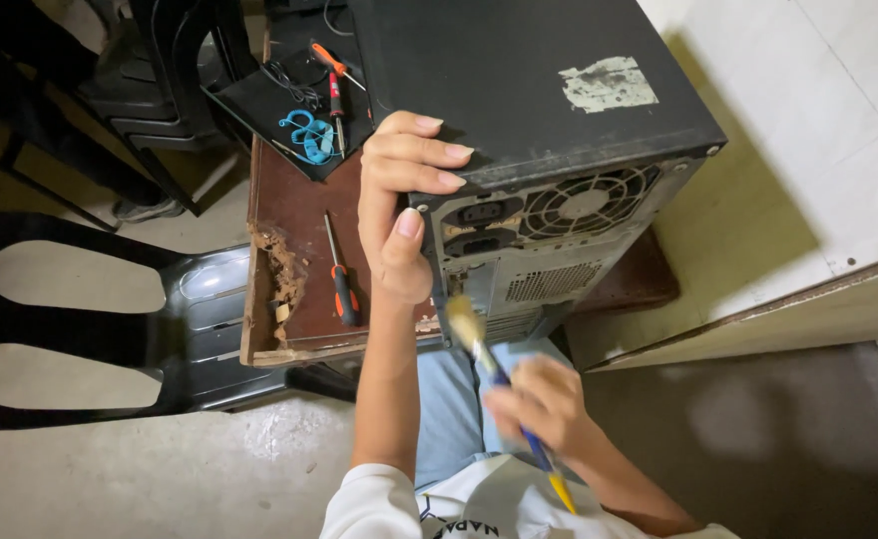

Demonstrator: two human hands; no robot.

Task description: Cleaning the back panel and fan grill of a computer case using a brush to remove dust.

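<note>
Overhead, the left hand (399,190) is clamped on the rear top corner of a black computer case (539,100) that stands on the brown tabletop (299,215) and overhangs its near right corner. Below it, the right hand (542,404) is closed round a brush (499,379), slightly blurred, its bristles against the case's back panel just under the fan grille (584,205). Left of the case, a screwdriver (339,274) lies near the tabletop's chipped near edge, and a black tray (259,100) of tools sits at the far edge.
</note>
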